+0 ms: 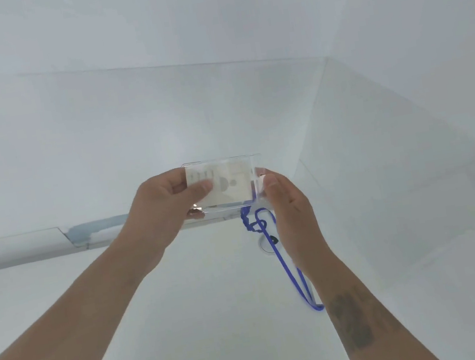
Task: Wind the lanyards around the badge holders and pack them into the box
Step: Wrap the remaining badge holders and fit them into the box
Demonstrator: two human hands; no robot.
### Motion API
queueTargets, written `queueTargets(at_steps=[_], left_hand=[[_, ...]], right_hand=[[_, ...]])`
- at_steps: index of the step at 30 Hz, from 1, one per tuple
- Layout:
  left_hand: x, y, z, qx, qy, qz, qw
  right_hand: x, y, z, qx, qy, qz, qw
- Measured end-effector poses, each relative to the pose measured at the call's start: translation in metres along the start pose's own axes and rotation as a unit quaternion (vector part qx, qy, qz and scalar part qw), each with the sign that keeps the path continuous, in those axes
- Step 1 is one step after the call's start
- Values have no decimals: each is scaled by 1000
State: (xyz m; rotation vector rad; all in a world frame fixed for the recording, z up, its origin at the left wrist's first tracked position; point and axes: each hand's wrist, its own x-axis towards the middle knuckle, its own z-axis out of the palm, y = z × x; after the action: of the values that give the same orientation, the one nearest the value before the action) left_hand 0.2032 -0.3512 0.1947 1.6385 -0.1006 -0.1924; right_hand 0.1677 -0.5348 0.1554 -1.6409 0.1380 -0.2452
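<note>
Seeing both hands raised in front of a white surface, badge holder held between them.

Left to right: a pale pipe runs along the left with a patch of blue-grey sealant on it, passing behind the left hand. Left hand grips the left end of the badge holder, thumb pressed across its front face, fingers curled behind (one fingertip shows under the bottom edge). The holder is clear plastic, landscape, with a pale printed card inside; print is too blurred for me to read.

Right hand pinches the holder's right end, thumb on the front by the clip slot. Blue lanyard hangs from the holder's bottom right corner: bunched and knotted-looking just below the holder, then a long loop trailing down along the inside of the right wrist and ending beside the forearm. No turns around the holder that I can see. A small round white fitting sits on the surface behind the lanyard.

Right forearm carries a dark tattoo.
</note>
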Motion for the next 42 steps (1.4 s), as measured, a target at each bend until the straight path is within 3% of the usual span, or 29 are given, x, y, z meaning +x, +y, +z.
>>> queueTargets(at_steps=[5, 9, 11, 16, 18, 20, 22, 24, 29, 31, 36, 39, 42], left_hand=[[0, 18, -41, -80, 26, -41, 996], [-7, 35, -67, -147, 13, -36, 988], [-9, 42, -76, -191, 23, -34, 981], [-10, 48, -82, -157, 47, -18, 986], [-10, 45, -82, -120, 89, -10, 989], [-9, 43, -84, -61, 143, 8, 988], [-7, 42, -85, -1, 176, 32, 984], [-7, 41, -86, 53, 188, 49, 980], [-11, 34, -95, 201, 146, 51, 967], [-13, 32, -98, 197, 112, 41, 973], [-23, 37, -107, 130, 18, 6, 991], [-32, 41, -113, 44, -33, -14, 998], [-34, 44, -114, -64, -25, -41, 997]], right_hand=[[7, -19, 42, 41, -23, -38, 998], [9, -40, 72, 137, -56, 20, 989], [6, -49, 86, 125, -69, 13, 990], [-13, -59, 128, -30, -80, -41, 995], [-15, -60, 135, -117, -83, -63, 988], [-14, -61, 135, -254, -113, -96, 956], [-14, -66, 130, -402, -158, -121, 894], [-15, -75, 128, -474, -194, -140, 847], [-4, -120, 120, -488, -210, -165, 831], [10, -132, 111, -468, -201, -185, 840], [41, -139, 95, -327, -225, -151, 905], [46, -127, 92, -210, -202, -94, 952], [43, -103, 94, -65, -180, 1, 981]])
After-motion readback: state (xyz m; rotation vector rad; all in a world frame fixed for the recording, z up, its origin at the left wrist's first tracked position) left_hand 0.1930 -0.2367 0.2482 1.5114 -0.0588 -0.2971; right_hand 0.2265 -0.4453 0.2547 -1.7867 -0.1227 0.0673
